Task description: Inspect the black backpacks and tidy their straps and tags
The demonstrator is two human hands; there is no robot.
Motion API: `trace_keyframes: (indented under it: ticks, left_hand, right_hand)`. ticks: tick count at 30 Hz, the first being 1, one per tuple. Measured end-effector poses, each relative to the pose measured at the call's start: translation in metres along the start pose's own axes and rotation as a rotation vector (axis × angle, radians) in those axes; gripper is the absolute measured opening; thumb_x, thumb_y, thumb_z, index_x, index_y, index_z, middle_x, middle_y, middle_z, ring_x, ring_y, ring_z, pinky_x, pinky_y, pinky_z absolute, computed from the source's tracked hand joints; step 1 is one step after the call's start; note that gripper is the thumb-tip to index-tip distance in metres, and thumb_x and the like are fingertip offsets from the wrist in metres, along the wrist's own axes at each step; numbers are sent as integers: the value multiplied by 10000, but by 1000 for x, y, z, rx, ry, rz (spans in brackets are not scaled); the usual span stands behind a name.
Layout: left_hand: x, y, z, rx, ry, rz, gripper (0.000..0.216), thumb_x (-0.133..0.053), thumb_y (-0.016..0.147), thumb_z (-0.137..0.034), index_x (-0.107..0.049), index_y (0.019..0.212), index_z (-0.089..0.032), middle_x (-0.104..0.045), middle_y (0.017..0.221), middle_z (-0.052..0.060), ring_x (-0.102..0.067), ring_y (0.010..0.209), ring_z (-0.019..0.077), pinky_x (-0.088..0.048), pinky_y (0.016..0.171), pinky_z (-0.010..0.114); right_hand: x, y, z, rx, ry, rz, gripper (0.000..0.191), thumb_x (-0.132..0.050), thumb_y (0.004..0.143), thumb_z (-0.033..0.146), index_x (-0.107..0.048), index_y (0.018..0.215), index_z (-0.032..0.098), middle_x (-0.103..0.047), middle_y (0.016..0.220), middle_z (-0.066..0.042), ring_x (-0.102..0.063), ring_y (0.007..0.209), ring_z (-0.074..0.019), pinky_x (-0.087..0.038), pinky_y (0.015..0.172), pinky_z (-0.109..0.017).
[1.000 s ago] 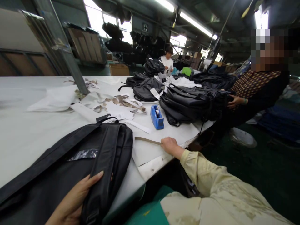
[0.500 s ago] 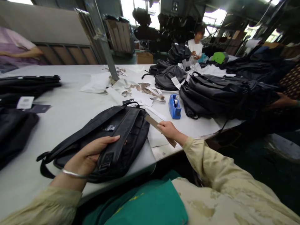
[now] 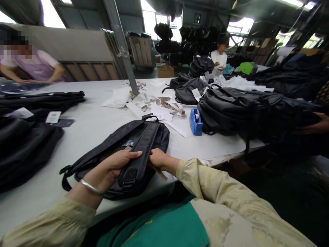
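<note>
A black backpack (image 3: pixel 159 135) lies on the table in front of me, its shoulder straps facing up. My left hand (image 3: pixel 117 164) is closed round the near shoulder strap (image 3: pixel 144 140), thumb on top and fingers underneath. Pinched in my right hand (image 3: pixel 158 158) is a brown paper strip (image 3: pixel 161 174), pushed under that same strap from its right side. One end of the strip hangs out below the hand, and a small brown piece shows left of the strap. A small printed label (image 3: pixel 129 142) shows on the backpack's back panel.
A blue tape dispenser (image 3: pixel 196 121) stands right of the backpack, beside stacked black backpacks (image 3: pixel 231 106). Paper scraps (image 3: pixel 164 103) lie near a metal post (image 3: pixel 123 51). More black bags (image 3: pixel 28 147) with tags lie at left. Two people work across the table; another person's hand (image 3: pixel 317 123) touches the right stack.
My right hand has moved left with the paper strip and brought it under the shoulder strap. My left hand still holds the strap. The view has turned slightly left.
</note>
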State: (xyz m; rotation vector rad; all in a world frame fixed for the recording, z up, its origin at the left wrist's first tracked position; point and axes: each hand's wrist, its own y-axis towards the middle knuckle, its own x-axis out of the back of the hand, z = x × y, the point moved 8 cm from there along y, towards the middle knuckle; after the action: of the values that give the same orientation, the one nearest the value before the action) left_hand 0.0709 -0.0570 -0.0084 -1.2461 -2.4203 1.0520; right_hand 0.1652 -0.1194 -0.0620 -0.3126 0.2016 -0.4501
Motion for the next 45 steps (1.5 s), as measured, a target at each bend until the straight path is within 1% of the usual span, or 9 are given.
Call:
trace_keyframes:
  ticks: [6, 14, 18, 24, 29, 33, 38, 42, 45]
  left_hand:
    - [-3, -11, 21, 69, -61, -108, 74, -688, 811, -105, -682, 864, -54, -738, 655, 153, -683, 486, 241, -601, 490, 333]
    - [0, -5, 42, 102, -221, -74, 202, -808, 726, -186, -677, 799, -52, -736, 669, 170, -702, 521, 274, -612, 518, 361]
    - [3, 0, 32, -89, -204, -93, 272, -854, 670, -171, -642, 830, -112, -731, 657, 110, -696, 531, 231, -598, 523, 309]
    - [9, 0, 25, -180, -125, -142, 265, -817, 717, -161, -602, 873, -157, -728, 653, 64, -692, 533, 216, -588, 519, 299]
    - [8, 6, 33, -89, -182, -94, 197, -807, 719, -174, -666, 844, -118, -745, 683, 118, -707, 559, 242, -606, 537, 323]
    - [10, 13, 43, -20, -242, -72, 142, -764, 764, -198, -710, 805, -74, -760, 742, 183, -722, 601, 261, -626, 591, 352]
    - [18, 16, 45, -66, -186, -133, 228, -837, 661, -231, -715, 772, -73, -754, 707, 173, -712, 593, 275, -614, 575, 367]
    - [16, 15, 28, -216, 35, -182, 349, -913, 493, -280, -699, 708, -108, -703, 572, 83, -653, 512, 245, -541, 481, 321]
    - [12, 15, 14, -353, 213, -156, 402, -914, 450, -365, -721, 705, -122, -713, 598, 75, -685, 602, 265, -529, 522, 300]
  right_hand:
    - [8, 12, -19, -64, 89, 1, 185, -750, 738, 317, -759, 856, 175, -717, 692, -19, -657, 642, -186, -542, 632, -291]
    - [7, 6, -20, -34, 156, 7, 252, -804, 695, 384, -724, 784, 162, -706, 667, -11, -667, 668, -186, -539, 659, -293]
    - [13, 8, -18, -34, 96, 65, 337, -857, 611, 417, -711, 757, 150, -680, 631, 8, -627, 629, -156, -520, 672, -288]
    - [55, -13, -12, -109, -211, 299, 304, -845, 591, 324, -737, 803, 135, -645, 624, 31, -529, 563, -87, -409, 575, -217]
    - [91, -15, -3, -123, -446, 197, 146, -762, 690, 251, -723, 762, 131, -578, 565, 44, -451, 512, -67, -349, 530, -206]
    - [81, -2, 21, -6, -506, 118, 41, -693, 731, 166, -714, 738, 131, -568, 575, 46, -433, 517, -61, -339, 530, -203]
    - [65, -7, 49, 75, -470, 61, 58, -692, 722, 145, -710, 777, 134, -560, 583, 49, -449, 532, -66, -358, 532, -197]
    - [34, -8, 74, 179, -445, 98, 166, -718, 709, 159, -723, 875, 154, -564, 599, 62, -461, 526, -63, -364, 511, -182]
    - [7, 7, 75, 188, -470, 132, 131, -708, 687, 126, -728, 810, 168, -620, 638, 44, -538, 564, -82, -425, 541, -184]
